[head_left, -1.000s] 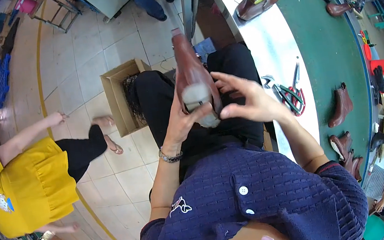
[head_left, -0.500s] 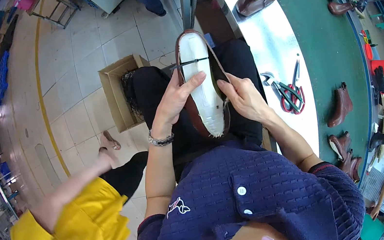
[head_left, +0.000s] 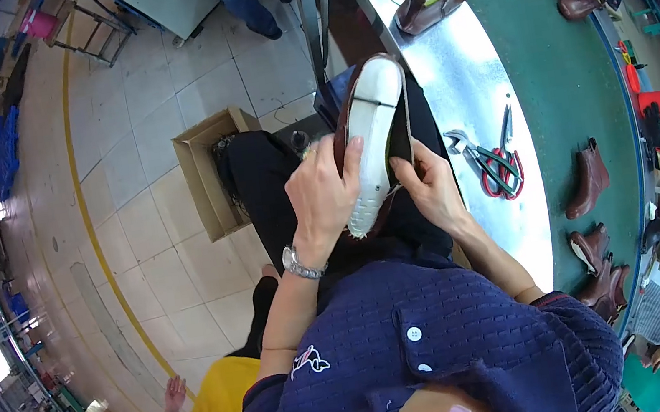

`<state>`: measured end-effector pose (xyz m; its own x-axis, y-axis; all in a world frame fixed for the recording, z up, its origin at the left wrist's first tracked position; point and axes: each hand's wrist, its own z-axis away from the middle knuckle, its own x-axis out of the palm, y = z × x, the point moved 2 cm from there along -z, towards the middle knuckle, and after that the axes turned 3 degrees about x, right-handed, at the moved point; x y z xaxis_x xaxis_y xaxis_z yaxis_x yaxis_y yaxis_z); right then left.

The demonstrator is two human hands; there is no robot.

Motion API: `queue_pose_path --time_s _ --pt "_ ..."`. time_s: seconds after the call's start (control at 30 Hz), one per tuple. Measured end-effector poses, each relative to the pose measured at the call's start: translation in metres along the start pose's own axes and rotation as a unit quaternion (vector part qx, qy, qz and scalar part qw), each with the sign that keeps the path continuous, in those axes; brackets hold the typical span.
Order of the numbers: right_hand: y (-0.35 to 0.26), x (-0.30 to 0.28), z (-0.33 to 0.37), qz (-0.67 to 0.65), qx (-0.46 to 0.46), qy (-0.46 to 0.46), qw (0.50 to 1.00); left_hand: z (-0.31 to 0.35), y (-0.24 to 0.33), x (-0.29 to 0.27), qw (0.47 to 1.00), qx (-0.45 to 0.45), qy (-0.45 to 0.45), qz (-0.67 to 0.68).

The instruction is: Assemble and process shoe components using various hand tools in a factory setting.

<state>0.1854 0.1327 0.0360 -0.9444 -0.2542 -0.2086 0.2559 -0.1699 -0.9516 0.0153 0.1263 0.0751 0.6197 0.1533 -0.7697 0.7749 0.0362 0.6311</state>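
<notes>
An unfinished brown leather shoe (head_left: pixel 374 122) is held above my lap with its white underside up and its toe pointing away, leaning to the right. A thin black band crosses that underside. My left hand (head_left: pixel 322 193) grips the left edge, its thumb on the white surface and its other fingers bent at the side. On the right, my right hand (head_left: pixel 432 192) pinches the loose leather edge (head_left: pixel 406 123), which stands apart from the underside. Some of its fingertips are hidden behind the leather.
A metal table (head_left: pixel 446 72) at my right bears pincers (head_left: pixel 463 145), red-handled scissors (head_left: pixel 507 173) and a brown shoe (head_left: pixel 436 1). Beyond lies a green belt (head_left: pixel 526 69) with brown boots (head_left: pixel 584 179). An open cardboard box (head_left: pixel 195 174) stands left. A person in yellow (head_left: pixel 220 411) is close behind-left.
The shoe has tilted to the right at its toe. My left hand has moved from lying along the underside to clasping its left edge. The person in yellow has moved toward the lower edge.
</notes>
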Motion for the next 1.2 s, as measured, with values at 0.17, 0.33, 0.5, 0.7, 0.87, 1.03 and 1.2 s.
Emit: queue_pose_path --time_s 0.17,0.33,0.5,0.7,0.87,1.03,1.2 --pt "-0.004 -0.009 0.005 -0.036 -0.005 -0.056 0.998 0.018 -0.011 -0.013 0.993 0.062 -0.045 0.088" --pt "0.006 -0.016 0.002 -0.033 -0.081 -0.085 0.993 0.027 -0.054 -0.023 0.957 0.040 -0.244 0.153" --pt "0.016 -0.004 0.005 0.034 -0.111 -0.099 0.988 0.039 -0.090 0.031 0.751 -0.111 -0.213 0.615" --pt "0.000 -0.023 0.003 -0.089 -0.018 -0.327 0.941 0.034 -0.106 0.095 0.493 -0.255 -0.130 0.822" --pt "-0.027 -0.038 -0.017 0.045 0.156 -0.408 0.898 0.039 -0.081 0.098 0.728 -0.144 -0.162 0.651" --pt "-0.012 -0.035 -0.013 0.179 0.190 -0.412 0.873 0.050 -0.075 0.108 0.796 -0.128 -0.121 0.579" --pt "-0.007 -0.021 -0.007 0.240 0.203 -0.340 0.886 0.061 -0.091 0.124 0.792 -0.148 -0.117 0.581"
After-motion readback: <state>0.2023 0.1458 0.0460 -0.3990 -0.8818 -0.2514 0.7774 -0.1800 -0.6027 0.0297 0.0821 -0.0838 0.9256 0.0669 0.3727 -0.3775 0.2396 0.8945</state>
